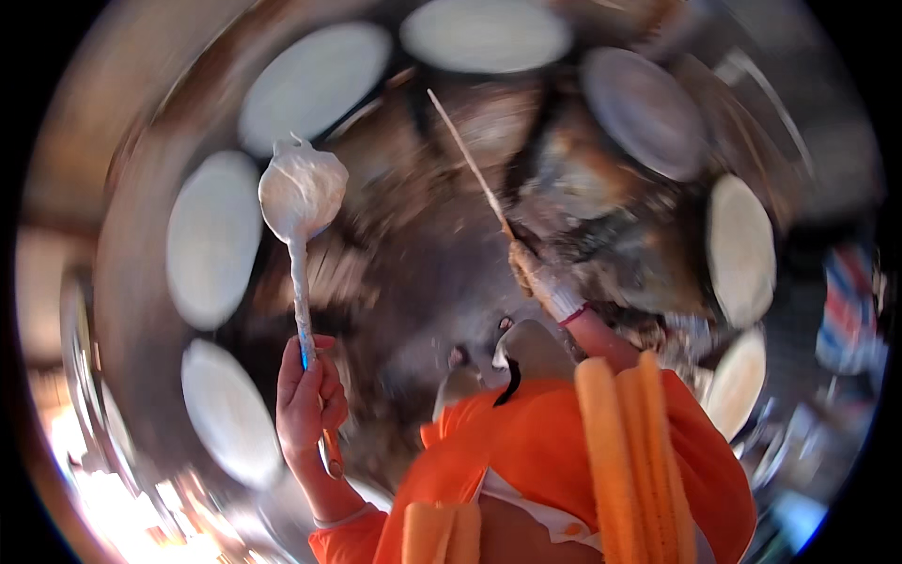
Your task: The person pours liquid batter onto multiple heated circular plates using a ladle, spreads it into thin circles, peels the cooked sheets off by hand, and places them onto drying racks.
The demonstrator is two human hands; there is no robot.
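Closest to me hangs an orange towel, thick and folded, over the person's orange shirt. The left hand is wrapped tight around the handle of a ladle. The ladle is up off the ground, to the person's left. Its long handle runs almost straight out from the body, leaning a bit left, and the bowl end points away from the person. White goo coats the bowl and much of the handle. The orange end of the handle pokes out below the fist.

The right hand, in a dirty glove, is closed on a thin stick. The stick slants away and to the left, tip far from the body. A red band circles that wrist. White rounds and one grey round curve around the person.
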